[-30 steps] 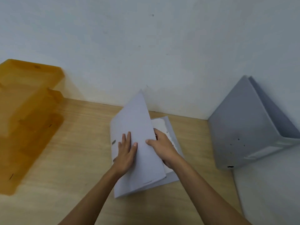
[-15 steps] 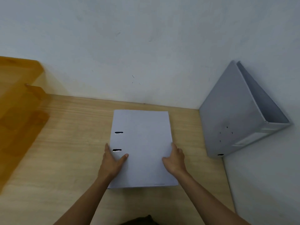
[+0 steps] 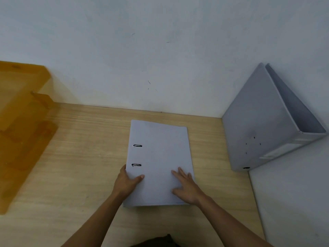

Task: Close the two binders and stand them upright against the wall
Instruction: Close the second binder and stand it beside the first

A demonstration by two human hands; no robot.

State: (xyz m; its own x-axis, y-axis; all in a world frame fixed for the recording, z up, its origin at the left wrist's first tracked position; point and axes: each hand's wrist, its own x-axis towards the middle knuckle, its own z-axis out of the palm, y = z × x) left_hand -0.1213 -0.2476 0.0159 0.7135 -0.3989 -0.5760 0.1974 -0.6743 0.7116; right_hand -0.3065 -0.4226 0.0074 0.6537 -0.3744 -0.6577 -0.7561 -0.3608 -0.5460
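1. Binder (image 3: 159, 163) on the wooden desk (image 3: 80, 157) lies flat and closed in the middle, its spine on the left with two ring slots (image 3: 137, 146) showing through the cover, its far edge near the wall (image 3: 160, 59) but not touching it.
2. Our left hand (image 3: 126, 182) grips the spine edge near the near corner, thumb on the cover and fingers curled around the side, out of view.
3. Our right hand (image 3: 187, 188) rests flat on the cover toward the near right, fingers spread and grasping nothing.
4. The second binder (image 3: 263, 125) already stands at the far right, in the corner against the wall, tilted.
5. We judge the step in hand to be raising this binder upright. To do it well, we should move the right hand to the open right edge and pinch both covers together, so that they do not swing apart as it rises.
6. Then we should tip it up and set it just beside the standing one, leaning on the wall.
7. The orange tray (image 3: 21, 125) at the left is well apart and needs no care.
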